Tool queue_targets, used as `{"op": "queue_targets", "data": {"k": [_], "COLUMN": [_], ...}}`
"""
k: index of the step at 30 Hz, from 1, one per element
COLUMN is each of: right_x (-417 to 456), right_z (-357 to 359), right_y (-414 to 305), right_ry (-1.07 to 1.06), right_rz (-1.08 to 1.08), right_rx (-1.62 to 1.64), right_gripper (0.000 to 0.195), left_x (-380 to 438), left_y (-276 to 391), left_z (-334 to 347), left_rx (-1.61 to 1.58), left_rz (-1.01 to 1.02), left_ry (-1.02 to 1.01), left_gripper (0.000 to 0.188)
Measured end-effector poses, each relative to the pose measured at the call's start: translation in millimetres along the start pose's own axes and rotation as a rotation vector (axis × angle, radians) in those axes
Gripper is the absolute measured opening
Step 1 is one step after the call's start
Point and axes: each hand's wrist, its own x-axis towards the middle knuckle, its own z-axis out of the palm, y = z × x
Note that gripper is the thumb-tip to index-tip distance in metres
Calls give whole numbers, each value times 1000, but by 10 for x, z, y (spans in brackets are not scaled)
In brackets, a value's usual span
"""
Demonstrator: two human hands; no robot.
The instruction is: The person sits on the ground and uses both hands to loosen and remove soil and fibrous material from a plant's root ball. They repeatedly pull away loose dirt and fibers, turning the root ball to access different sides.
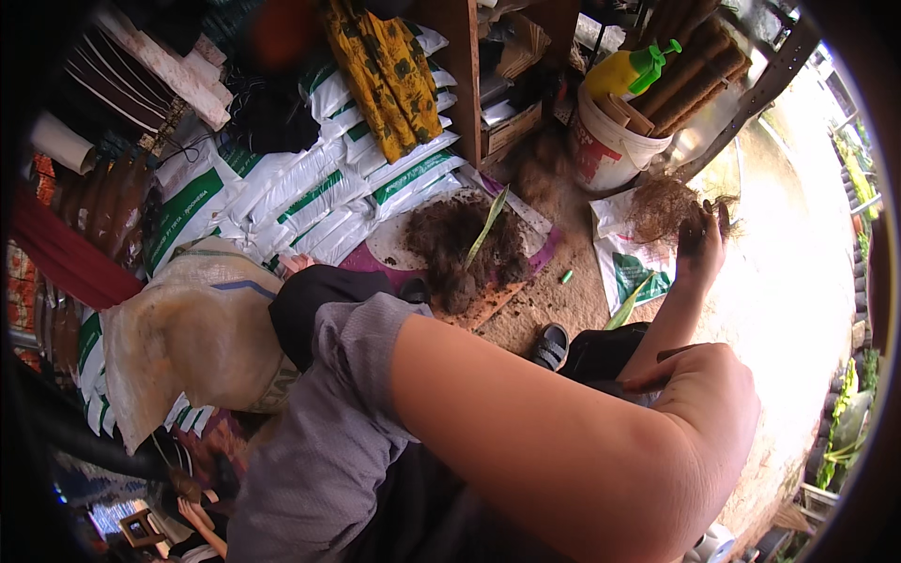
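Note:
My left arm, in a rolled grey sleeve, crosses close before the camera. Its bent hand, my left hand (658, 374), lies by my right forearm, fingertips darkened; whether it grips anything is unclear. Farther out at the right, my right hand (704, 236), its fingers dark with soil, holds a clump of brown fibres (654, 211) above a white and green plastic bag (633, 271). A long variegated leaf (487, 226) stands up from a heap of dark soil and roots (443, 239) on a sheet on the ground. Another such leaf (626, 307) lies beside the bag.
Filled white and green bags (303, 183) are stacked at the left behind a bulging woven sack (211, 331). A white bucket (612, 151) holds a yellow and green sprayer (630, 70) and brown fibrous poles. Another person's hands (193, 510) show at lower left. A sandal (551, 343) stands near the soil.

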Motion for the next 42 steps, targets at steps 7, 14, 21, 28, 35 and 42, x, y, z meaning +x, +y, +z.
{"op": "queue_targets", "data": {"k": [7,14,21,28,35,42], "right_x": [116,-264,-145,-215,16,-112], "right_z": [-82,414,863,1082,943,1091], "right_y": [216,130,194,474,1122,1058], "right_ry": [-133,-171,-488,-558,-715,-674], "right_rz": [-116,55,-140,-40,94,608], "right_rx": [-146,63,-152,-295,-342,327], "right_gripper": [38,42,42,36,46,46], "left_x": [-11,-98,256,253,216,295], "left_y": [-111,-1327,-2493,-2924,-3024,-3192], "left_z": [10,480,1210,1543,1698,1891], "left_rx": [-24,-105,14,-399,-257,-557], "left_rz": [91,-244,-730,-710,-776,-572], "left_ry": [33,363,572,667,692,735], "left_gripper": [26,35,51,56,55,61]}}
